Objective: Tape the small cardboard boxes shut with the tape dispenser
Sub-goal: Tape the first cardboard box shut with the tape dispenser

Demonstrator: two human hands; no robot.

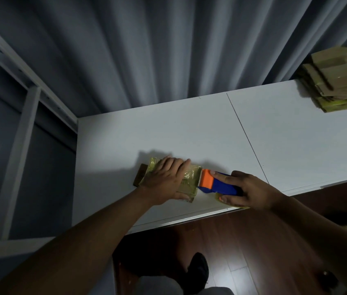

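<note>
A small flat cardboard box [190,182], wrapped in yellowish tape, lies on the white table [189,128] near its front edge. My left hand [164,179] lies over the box, fingers across its top and thumb at its near side, holding it down. A bare brown flap [140,175] sticks out at the box's left end. My right hand [247,191] grips the blue tape dispenser [221,185], index finger stretched along its top. The dispenser's orange head [206,178] touches the right end of the box.
A stack of flattened, taped cardboard boxes [336,81] sits at the table's far right corner. Grey curtains hang behind the table. A white metal frame [26,107] stands to the left. Below the table's front edge are a dark wood floor and my shoe [199,267].
</note>
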